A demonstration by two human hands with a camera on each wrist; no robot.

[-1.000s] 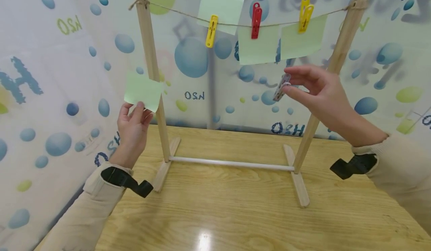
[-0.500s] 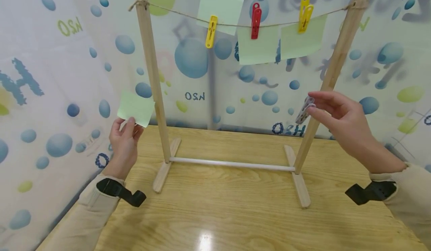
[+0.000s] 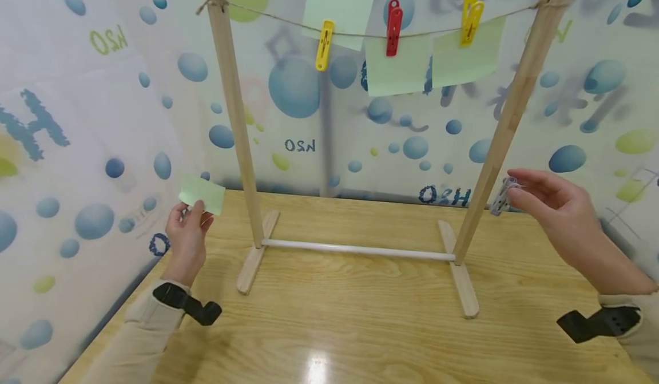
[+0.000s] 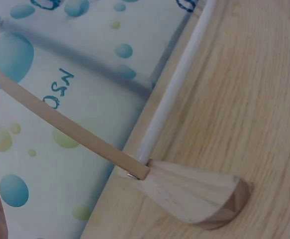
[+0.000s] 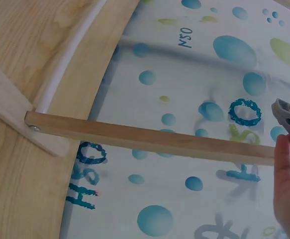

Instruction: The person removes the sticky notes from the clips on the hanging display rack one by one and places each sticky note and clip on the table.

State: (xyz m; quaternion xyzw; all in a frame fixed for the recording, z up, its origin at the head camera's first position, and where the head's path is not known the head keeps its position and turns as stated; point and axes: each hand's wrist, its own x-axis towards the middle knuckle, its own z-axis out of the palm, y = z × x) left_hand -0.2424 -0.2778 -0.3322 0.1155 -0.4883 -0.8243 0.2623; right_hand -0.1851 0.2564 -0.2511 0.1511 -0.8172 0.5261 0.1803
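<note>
My left hand (image 3: 187,239) pinches a light green paper note (image 3: 202,194) by its lower edge, left of the wooden frame. Over on the right, outside the right post, my right hand (image 3: 563,212) holds a grey clothespin (image 3: 501,195) between thumb and fingers. That clothespin (image 5: 289,115) also shows at the right edge of the right wrist view. Across the top of the frame runs a twine line (image 3: 278,18). On it hang green notes (image 3: 399,69), with a yellow clothespin (image 3: 324,45), a red clothespin (image 3: 393,28) and another yellow clothespin (image 3: 471,18).
The frame has a left wooden post (image 3: 234,115), a right wooden post (image 3: 515,115) and feet (image 3: 465,289) joined by a white rod (image 3: 355,250). It stands on a wood-grain table (image 3: 329,304). A wall sheet (image 3: 350,132) printed with bubbles hangs close behind.
My right hand has moved down and to the right with the grey clothespin, past the right post. My left hand has lowered the green note, which now tilts back more.
</note>
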